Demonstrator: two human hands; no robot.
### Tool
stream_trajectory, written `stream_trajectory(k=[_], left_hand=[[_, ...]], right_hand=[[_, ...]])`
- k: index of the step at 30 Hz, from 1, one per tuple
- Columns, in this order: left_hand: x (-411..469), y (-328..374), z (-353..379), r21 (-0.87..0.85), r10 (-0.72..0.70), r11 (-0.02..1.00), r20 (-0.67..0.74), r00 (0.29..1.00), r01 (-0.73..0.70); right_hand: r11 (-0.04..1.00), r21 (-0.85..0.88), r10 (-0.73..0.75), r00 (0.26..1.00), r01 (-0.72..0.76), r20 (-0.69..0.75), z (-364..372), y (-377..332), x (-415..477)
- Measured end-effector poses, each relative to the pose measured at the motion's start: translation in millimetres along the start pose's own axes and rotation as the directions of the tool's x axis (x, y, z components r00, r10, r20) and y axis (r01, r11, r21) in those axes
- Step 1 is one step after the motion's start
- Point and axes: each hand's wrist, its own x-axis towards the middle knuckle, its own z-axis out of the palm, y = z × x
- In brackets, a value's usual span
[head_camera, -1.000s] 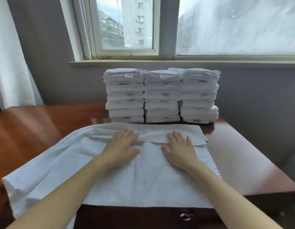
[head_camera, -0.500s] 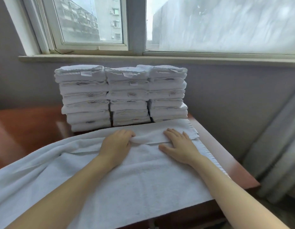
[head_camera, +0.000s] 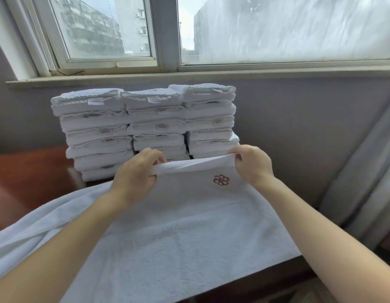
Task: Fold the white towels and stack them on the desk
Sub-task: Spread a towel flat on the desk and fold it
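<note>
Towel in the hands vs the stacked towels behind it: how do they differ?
The held towel is spread wide across the desk; the stacked towels are folded into compact blocks.
The held towel's far edge is lifted, pinched by the left hand and right hand; the stacked towels sit untouched in three columns.
The held towel shows a dark red emblem; the stacked towels show small tags.
Both are white.

No legible text (tags (head_camera: 95, 101) blurred)
</note>
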Motion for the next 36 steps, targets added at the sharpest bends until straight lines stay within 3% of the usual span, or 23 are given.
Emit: stream_trajectory(k=[3, 7, 13, 16, 18, 21, 24, 28, 36], left_hand=[[-13, 0, -4, -0.032, 0.033, 0.999, 0.034, 0.999, -0.032], [-35, -1, -1, -0.001, 0.033, 0.999, 0.187, 0.982, -0.033], [-61, 2, 7, 0.007, 0.008, 1.000, 0.397, 0.918, -0.012], [-59, 10, 0, -0.044, -0.005, 0.999, 0.341, 0.940, 0.021], [-57, 15, 3, -0.019, 0.012, 1.000, 0.260, 0.965, -0.007], [-59, 25, 22, 0.080, -0.013, 0.997, 0.388, 0.922, -0.020], [-65, 31, 48, 0.124, -0.047, 0.992, 0.539, 0.841, -0.024], [-56, 31, 62, 0.135, -0.041, 0.990, 0.537, 0.843, -0.038], [-32, 69, 89, 0.073, -0.014, 0.997, 0.512, 0.859, -0.028]], right_hand=[[0.999, 0.035, -0.035, 0.999, 0.036, -0.039, -8, 1, -9], [0.994, 0.041, -0.095, 0.994, 0.097, -0.051, -9, 4, -34], [0.987, -0.100, -0.116, 0.986, 0.128, 0.116, -8, 17, -70], [0.982, -0.162, -0.066, 0.981, 0.096, 0.180, -14, 14, -78], [0.986, -0.150, -0.044, 0.988, 0.066, 0.147, -15, 5, -81], [0.998, -0.017, -0.065, 0.989, 0.068, 0.130, -9, -20, -86], [0.996, 0.066, -0.081, 0.934, 0.062, 0.347, 9, -36, -91], [0.996, -0.049, -0.042, 0.880, 0.075, 0.473, 24, -22, -87], [0.994, -0.107, 0.025, 0.881, 0.029, 0.472, 13, 27, -73]])
